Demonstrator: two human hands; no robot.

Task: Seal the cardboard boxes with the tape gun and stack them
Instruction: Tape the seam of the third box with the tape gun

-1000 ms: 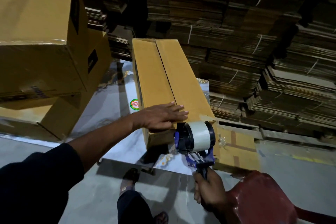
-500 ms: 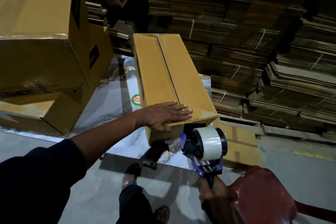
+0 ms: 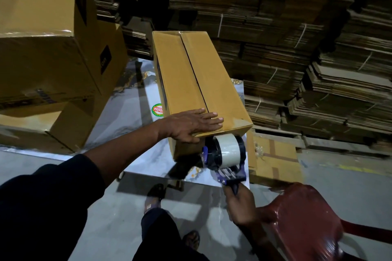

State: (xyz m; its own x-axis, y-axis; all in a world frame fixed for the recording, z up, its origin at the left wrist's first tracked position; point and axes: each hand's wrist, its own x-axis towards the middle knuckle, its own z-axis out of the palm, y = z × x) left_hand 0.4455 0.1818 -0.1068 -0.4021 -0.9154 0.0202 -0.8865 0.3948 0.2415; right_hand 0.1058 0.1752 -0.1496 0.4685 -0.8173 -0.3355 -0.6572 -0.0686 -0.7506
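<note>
Head view: long cardboard box (image 3: 197, 89) lies on the marble-look table (image 3: 127, 116), long axis running away from the person, center seam between the two top flaps running the same way. Seam looks bare along most of its length; a shiny patch at the near end may be tape, can't tell. Left hand (image 3: 191, 124) lies flat, fingers straight, on the near end of the box top, across the seam, pressing the flaps down. Right hand (image 3: 240, 203) is wrapped round the handle of the tape gun (image 3: 224, 154); grip tight on the handle. Gun's roll sits against the near end face of the box, just under the top edge, below the left hand's fingertips.

Key relation: the seam runs up and away from the gun, so the next pull likely goes over the near edge and along the long axis toward the far end. Right hand is nearer the start; left hand sits in the tape's path and would need to shift. Sealed-looking boxes (image 3: 42, 48) stacked at left on the table. Red chair (image 3: 301, 218) beside the right hand.
</note>
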